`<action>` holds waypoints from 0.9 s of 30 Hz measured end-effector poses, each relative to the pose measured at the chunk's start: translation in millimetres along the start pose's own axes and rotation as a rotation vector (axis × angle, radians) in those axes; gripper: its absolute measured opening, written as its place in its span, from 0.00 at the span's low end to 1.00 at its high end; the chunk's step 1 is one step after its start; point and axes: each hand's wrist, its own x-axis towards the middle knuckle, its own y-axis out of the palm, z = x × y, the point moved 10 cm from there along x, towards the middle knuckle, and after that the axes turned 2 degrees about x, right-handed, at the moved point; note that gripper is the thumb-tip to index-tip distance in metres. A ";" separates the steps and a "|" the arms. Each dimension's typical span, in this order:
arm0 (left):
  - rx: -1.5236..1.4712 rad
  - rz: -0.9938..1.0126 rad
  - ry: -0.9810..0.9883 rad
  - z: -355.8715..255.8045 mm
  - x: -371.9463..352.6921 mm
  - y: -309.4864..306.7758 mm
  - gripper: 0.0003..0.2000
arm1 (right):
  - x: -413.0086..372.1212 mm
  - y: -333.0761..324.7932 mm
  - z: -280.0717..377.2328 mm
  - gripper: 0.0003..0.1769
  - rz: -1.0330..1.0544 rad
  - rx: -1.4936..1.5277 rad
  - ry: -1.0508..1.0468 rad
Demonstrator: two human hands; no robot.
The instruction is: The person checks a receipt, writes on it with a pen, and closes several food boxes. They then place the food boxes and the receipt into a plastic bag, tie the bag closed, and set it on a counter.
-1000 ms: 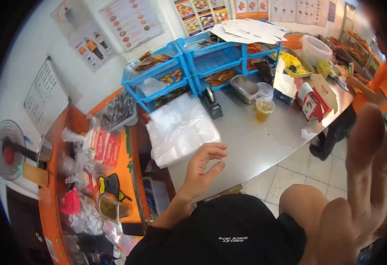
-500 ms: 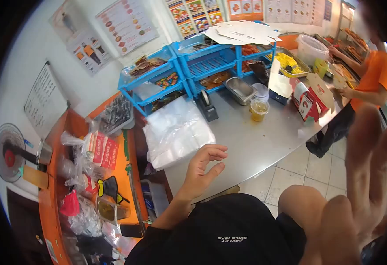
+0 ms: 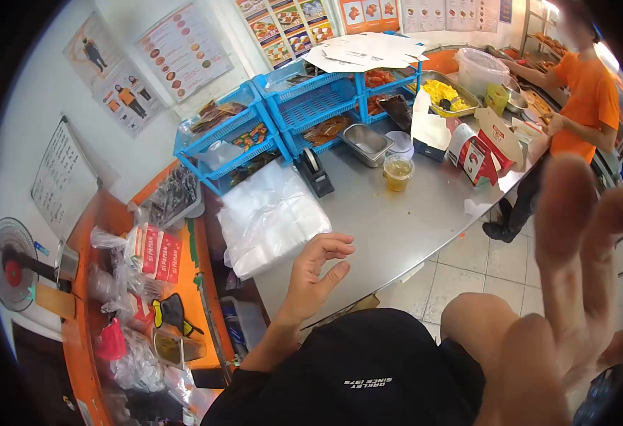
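My left hand [image 3: 318, 273] is over the near edge of the steel table, its fingers loosely curved, thumb apart, nothing between them. Just beyond it lies a stack of white plastic bags [image 3: 272, 220]. My right hand [image 3: 574, 284] is very near the camera at the right, large and blurred, fingers raised and spread, with nothing seen in it. On the table [image 3: 411, 220] stand a black tape dispenser [image 3: 315, 174], a steel container [image 3: 366, 144] and a plastic cup of yellowish liquid [image 3: 398, 174].
Blue racks [image 3: 322, 106] hold packets, with white card sheets [image 3: 368, 51] on top. Open boxes [image 3: 471, 153] stand farther right, near a tray of yellow food [image 3: 443, 96]. A person in orange [image 3: 588, 99] stands at the counter. An orange shelf [image 3: 208, 312] and a fan [image 3: 13, 266] are at left.
The view has shifted a little, so the table and racks sit farther left. Both hands keep nearly the same pose. The person in orange still reaches over the counter.
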 end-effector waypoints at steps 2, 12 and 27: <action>0.044 0.085 0.077 3.0 4.1 6.8 0.10 | -1.6 -5.5 1.0 0.38 -0.008 -0.001 -0.004; -0.002 0.110 0.039 13.5 8.7 18.3 0.10 | -1.3 -2.9 -0.4 0.37 0.006 -0.027 -0.021; -0.049 0.072 -0.051 12.1 29.5 -11.4 0.10 | 29.9 58.7 12.5 0.37 0.077 -0.082 -0.046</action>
